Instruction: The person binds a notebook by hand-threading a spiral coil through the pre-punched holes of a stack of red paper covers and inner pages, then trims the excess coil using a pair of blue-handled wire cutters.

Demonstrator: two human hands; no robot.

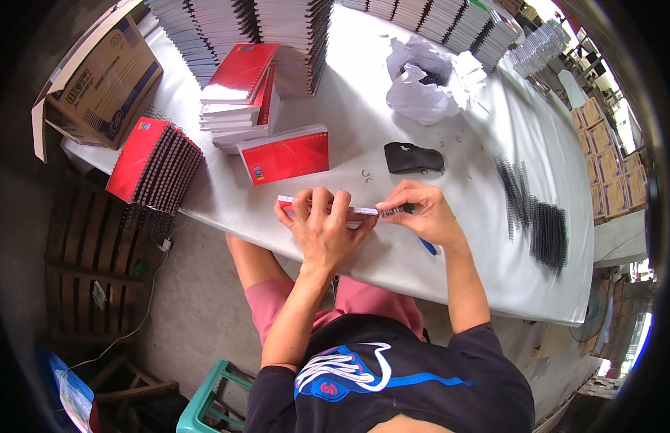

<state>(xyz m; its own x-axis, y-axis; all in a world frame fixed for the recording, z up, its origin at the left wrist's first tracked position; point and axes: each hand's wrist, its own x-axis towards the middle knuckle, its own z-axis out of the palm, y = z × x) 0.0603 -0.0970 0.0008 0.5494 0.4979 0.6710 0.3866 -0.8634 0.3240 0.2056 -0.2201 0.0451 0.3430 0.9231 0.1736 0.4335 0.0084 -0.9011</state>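
Red-covered notebook (327,210) lies clamped under your left hand (322,229); your right hand (421,215) pinches the black wire coil (392,210) at its end. Binding seems underway: next, feed that coil squarely through the holes.

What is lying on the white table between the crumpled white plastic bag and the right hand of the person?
In the head view, a flat black pouch lies between the crumpled white plastic bag and the right hand, with a few small metal rings scattered on the white table.
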